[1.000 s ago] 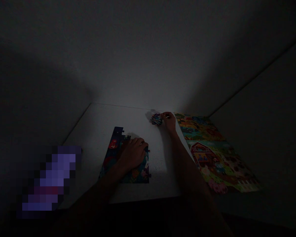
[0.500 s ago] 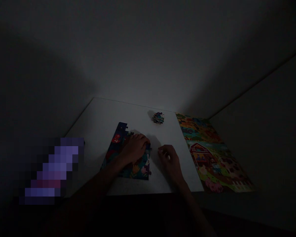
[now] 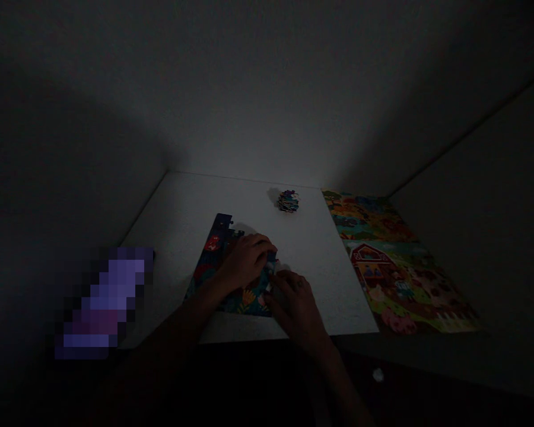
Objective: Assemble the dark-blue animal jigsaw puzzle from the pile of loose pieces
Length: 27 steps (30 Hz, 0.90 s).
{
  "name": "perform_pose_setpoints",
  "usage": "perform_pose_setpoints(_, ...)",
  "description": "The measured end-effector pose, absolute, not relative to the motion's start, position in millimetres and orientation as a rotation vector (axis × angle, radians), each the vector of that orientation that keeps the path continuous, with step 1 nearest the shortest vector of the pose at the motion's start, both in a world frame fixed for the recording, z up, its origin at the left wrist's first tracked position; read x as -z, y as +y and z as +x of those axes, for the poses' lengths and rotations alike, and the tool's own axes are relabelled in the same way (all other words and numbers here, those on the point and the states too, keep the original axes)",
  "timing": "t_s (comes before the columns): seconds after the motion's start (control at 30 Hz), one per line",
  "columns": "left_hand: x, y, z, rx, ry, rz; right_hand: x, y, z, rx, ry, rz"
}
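A partly assembled jigsaw puzzle (image 3: 244, 305) in dark blue, red and teal lies on the white table, its upper and right edges stepped. Across its middle rests my left hand (image 3: 247, 258), palm down and holding nothing visible, with the fingers bent toward the right edge. My right hand (image 3: 296, 302) touches that same right edge from the side. Its thumb and forefinger are apart on the puzzle, and I make out no loose piece between them. Both hands hide part of the picture.
A stack of puzzle pieces (image 3: 288, 201) stands toward the back of the white table (image 3: 182, 237). Two finished pictures lie at the right, a farm puzzle (image 3: 400, 290) and an animal puzzle (image 3: 365, 216). A pixelated purple device (image 3: 111, 302) is at the left. Walls enclose the table.
My right hand has moved left from the bare table to the puzzle's right edge, and its fingers have spread from a pinch. My left hand stays on the puzzle. The view has shifted slightly.
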<state>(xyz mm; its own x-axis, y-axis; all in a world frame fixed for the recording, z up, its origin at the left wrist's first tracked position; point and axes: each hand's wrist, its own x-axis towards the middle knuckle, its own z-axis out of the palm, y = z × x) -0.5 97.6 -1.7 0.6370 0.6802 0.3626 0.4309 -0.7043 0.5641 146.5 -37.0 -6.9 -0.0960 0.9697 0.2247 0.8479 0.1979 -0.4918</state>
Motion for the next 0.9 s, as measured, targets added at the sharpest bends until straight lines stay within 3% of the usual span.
perform_pose_setpoints(0.6, -7, 95, 5, -0.505, 1.038, 2.559, -8, -41, 142, -0.313, -2.112, -1.649)
perform_pose_setpoints(0.9, -6, 103, 3, -0.647, 0.857, 2.4, -13, -41, 141, -0.337, -2.122, -1.662)
